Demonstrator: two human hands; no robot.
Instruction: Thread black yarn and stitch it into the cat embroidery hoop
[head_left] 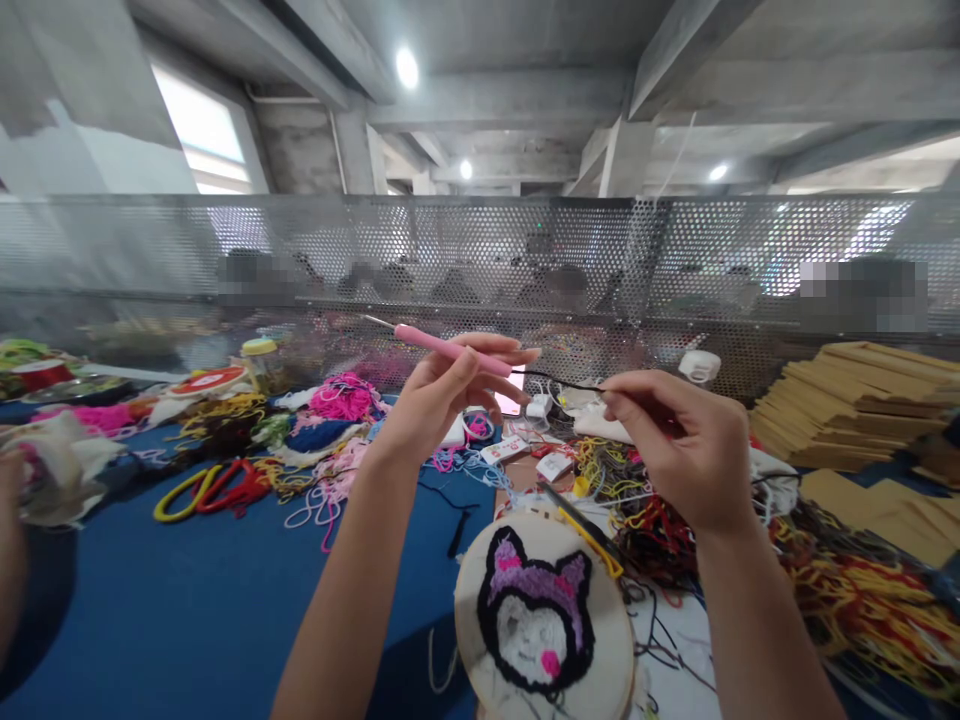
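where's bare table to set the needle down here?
Bare blue table lower left, bordered by the yarn piles behind, the hoop to the right and the left hand above. Crowded: tangled yarn right of the hoop, boards far right, under the right hand.

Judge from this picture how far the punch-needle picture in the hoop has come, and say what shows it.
Mostly done: the embroidery hoop shows a cat face with black outline, purple ears, white face and pink nose filled in. In hand: the left hand holds the pink punch needle raised, the right hand pinches black yarn running to it. Left: cloth around the face is bare.
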